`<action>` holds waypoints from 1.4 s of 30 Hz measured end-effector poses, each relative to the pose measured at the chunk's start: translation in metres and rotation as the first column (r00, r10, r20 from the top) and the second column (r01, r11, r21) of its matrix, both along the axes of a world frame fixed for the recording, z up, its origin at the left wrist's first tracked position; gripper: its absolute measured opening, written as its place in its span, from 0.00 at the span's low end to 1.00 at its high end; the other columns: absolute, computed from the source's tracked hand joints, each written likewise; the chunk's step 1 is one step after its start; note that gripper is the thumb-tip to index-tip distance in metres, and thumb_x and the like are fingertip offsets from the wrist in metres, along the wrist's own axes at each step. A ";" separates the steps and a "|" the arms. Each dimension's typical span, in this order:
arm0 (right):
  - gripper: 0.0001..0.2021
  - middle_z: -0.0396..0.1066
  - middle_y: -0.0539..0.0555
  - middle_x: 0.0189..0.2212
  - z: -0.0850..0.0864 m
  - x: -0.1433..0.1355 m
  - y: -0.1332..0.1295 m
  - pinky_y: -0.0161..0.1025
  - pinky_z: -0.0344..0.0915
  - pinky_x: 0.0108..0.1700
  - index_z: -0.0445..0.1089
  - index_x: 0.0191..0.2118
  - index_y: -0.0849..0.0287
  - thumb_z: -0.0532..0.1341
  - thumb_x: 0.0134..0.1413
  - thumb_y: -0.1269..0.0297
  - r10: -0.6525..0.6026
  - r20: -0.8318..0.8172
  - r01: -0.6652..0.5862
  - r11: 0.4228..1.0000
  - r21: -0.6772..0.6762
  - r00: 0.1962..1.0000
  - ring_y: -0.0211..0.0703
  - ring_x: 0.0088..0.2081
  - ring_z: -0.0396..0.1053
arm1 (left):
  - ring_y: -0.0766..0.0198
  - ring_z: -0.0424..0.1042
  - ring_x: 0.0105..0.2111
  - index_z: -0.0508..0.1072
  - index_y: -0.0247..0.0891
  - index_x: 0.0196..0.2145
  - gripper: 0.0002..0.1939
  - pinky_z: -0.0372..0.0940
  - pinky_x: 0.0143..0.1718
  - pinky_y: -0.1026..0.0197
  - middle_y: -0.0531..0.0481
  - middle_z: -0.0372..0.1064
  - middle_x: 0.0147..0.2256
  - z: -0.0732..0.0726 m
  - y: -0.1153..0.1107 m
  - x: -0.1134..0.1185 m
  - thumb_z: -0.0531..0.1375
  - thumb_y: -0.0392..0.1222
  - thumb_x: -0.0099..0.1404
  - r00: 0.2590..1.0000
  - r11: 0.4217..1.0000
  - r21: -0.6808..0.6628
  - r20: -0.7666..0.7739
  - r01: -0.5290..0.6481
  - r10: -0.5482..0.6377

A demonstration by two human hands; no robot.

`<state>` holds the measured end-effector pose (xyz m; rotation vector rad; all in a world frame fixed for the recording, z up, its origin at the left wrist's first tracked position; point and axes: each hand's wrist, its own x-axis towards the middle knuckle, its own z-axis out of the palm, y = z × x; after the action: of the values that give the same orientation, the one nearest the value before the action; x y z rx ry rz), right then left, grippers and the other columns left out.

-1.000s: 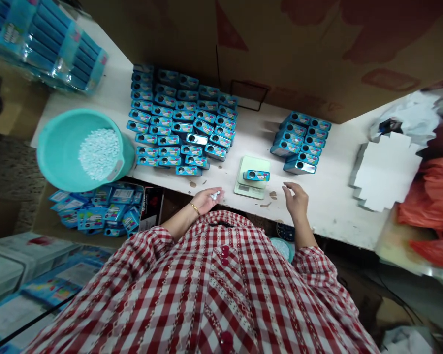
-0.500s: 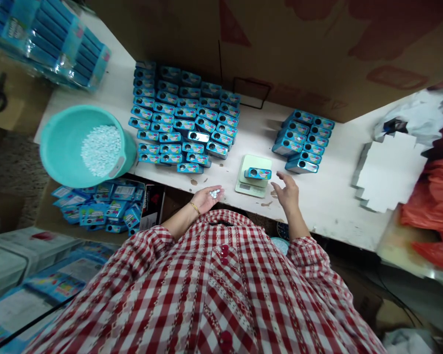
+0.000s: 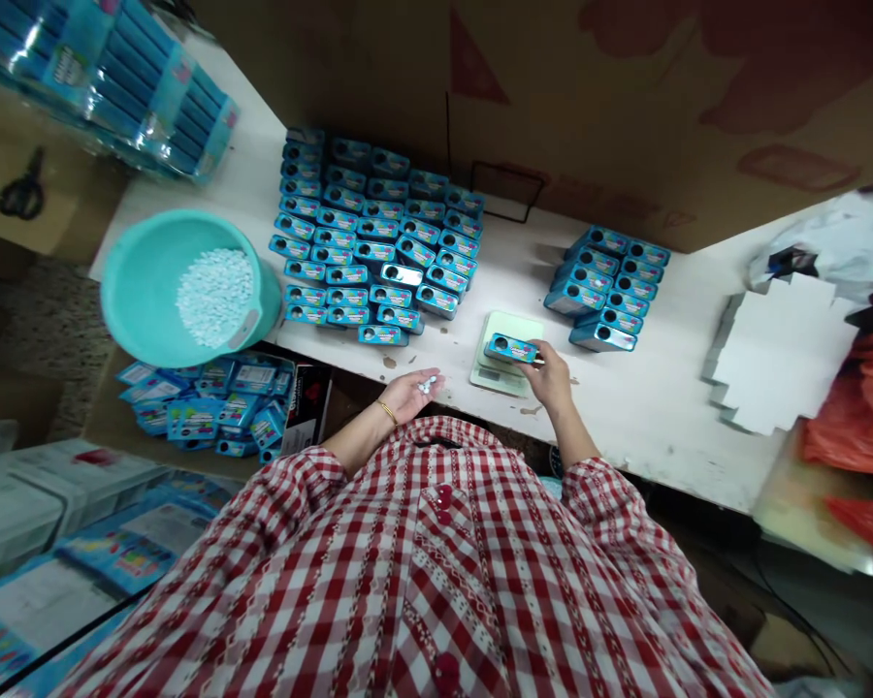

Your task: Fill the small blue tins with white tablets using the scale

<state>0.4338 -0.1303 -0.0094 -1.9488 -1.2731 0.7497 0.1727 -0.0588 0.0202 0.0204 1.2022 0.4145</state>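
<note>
My right hand (image 3: 551,378) grips the right end of a small blue box (image 3: 511,347), thumb and fingers closed on it. The box has a dark round hole in its narrow top face and is over a pale green digital scale (image 3: 498,379); I cannot tell whether it still touches the plate. My left hand (image 3: 409,396) is palm up at the table's front edge, cupped around a few small white pellets (image 3: 427,385). More such pellets (image 3: 214,296) lie in a turquoise tub (image 3: 142,334) on the left.
Rows of similar blue boxes (image 3: 364,228) stand left of the scale, and a smaller group (image 3: 611,281) stands to its right. A large cardboard carton (image 3: 589,116) walls off the back. White card sheets (image 3: 782,349) and red plastic bags (image 3: 858,417) lie at the right. Scissors (image 3: 21,194) lie far left.
My right hand has moved left and closed on the box on the scale; before, it was open beside it. My left hand still cups the pellets. The view has shifted slightly.
</note>
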 end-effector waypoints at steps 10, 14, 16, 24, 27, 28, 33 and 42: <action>0.18 0.65 0.61 0.46 -0.015 -0.121 0.085 0.42 0.65 0.46 0.62 0.50 0.63 0.55 0.52 0.67 0.123 0.079 -0.117 0.990 -0.079 0.989 0.47 0.45 0.66 | 0.66 0.72 0.30 0.71 0.26 0.33 0.10 0.69 0.34 0.67 0.41 0.71 0.29 -0.002 0.009 -0.020 0.50 0.24 0.58 0.998 0.998 0.027 -0.025 -0.057 0.058; 0.24 0.60 0.60 0.52 -0.018 -0.085 0.062 0.42 0.64 0.48 0.55 0.57 0.58 0.54 0.53 0.66 0.066 0.057 -0.070 0.996 0.064 0.996 0.44 0.48 0.64 | 0.65 0.73 0.32 0.71 0.26 0.36 0.11 0.69 0.34 0.67 0.40 0.71 0.30 -0.003 0.012 -0.017 0.50 0.24 0.58 0.998 0.998 0.019 -0.038 -0.057 0.057; 0.21 0.61 0.58 0.50 -0.011 -0.038 0.034 0.46 0.61 0.51 0.60 0.54 0.56 0.54 0.54 0.64 -0.063 0.209 0.037 0.991 0.128 0.976 0.47 0.51 0.60 | 0.65 0.73 0.32 0.70 0.26 0.36 0.11 0.69 0.35 0.67 0.40 0.71 0.30 -0.003 0.013 -0.013 0.50 0.24 0.59 0.998 0.999 0.008 -0.047 -0.047 0.048; 0.09 0.63 0.60 0.48 0.001 0.109 -0.017 0.51 0.56 0.44 0.72 0.36 0.56 0.55 0.54 0.67 -0.127 0.764 0.239 0.970 -0.036 0.632 0.55 0.49 0.56 | 0.64 0.73 0.32 0.71 0.25 0.37 0.12 0.70 0.34 0.66 0.40 0.71 0.29 -0.001 0.014 0.009 0.51 0.24 0.58 0.999 1.000 0.001 -0.036 -0.007 0.007; 0.09 0.64 0.59 0.49 0.010 0.098 -0.012 0.50 0.53 0.46 0.72 0.32 0.57 0.54 0.56 0.68 0.032 0.793 0.041 0.997 -0.071 0.608 0.55 0.50 0.54 | 0.64 0.73 0.31 0.72 0.25 0.36 0.11 0.70 0.33 0.66 0.40 0.71 0.30 -0.001 0.010 0.012 0.51 0.24 0.58 0.999 1.000 0.001 -0.031 0.004 -0.004; 0.09 0.64 0.59 0.49 0.016 0.088 -0.011 0.50 0.52 0.48 0.72 0.32 0.57 0.53 0.56 0.68 0.090 0.794 -0.039 0.996 -0.084 0.601 0.54 0.51 0.54 | 0.64 0.73 0.31 0.72 0.25 0.35 0.11 0.70 0.33 0.66 0.40 0.71 0.30 -0.001 0.009 0.013 0.51 0.24 0.58 1.000 1.000 0.000 -0.029 0.006 -0.006; 0.08 0.66 0.59 0.45 0.041 0.014 0.001 0.49 0.52 0.50 0.71 0.35 0.56 0.54 0.55 0.70 0.369 0.749 -0.346 0.917 -0.198 0.551 0.50 0.44 0.58 | 0.65 0.73 0.31 0.72 0.26 0.32 0.10 0.69 0.33 0.66 0.40 0.71 0.29 0.002 0.002 0.018 0.52 0.24 0.58 1.000 1.000 -0.014 -0.001 0.025 -0.025; 0.13 0.69 0.58 0.47 0.033 0.018 -0.017 0.47 0.60 0.51 0.69 0.44 0.57 0.57 0.55 0.58 0.101 0.509 -0.183 0.977 0.113 0.855 0.48 0.48 0.64 | 0.65 0.73 0.30 0.72 0.24 0.31 0.10 0.69 0.33 0.67 0.39 0.71 0.29 -0.001 -0.001 0.009 0.51 0.24 0.58 1.000 1.000 0.002 -0.003 0.021 -0.021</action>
<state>0.4521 -0.1469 0.0238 -2.0015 -1.7426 0.1890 0.1819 -0.0600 0.0195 0.0354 1.2038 0.3968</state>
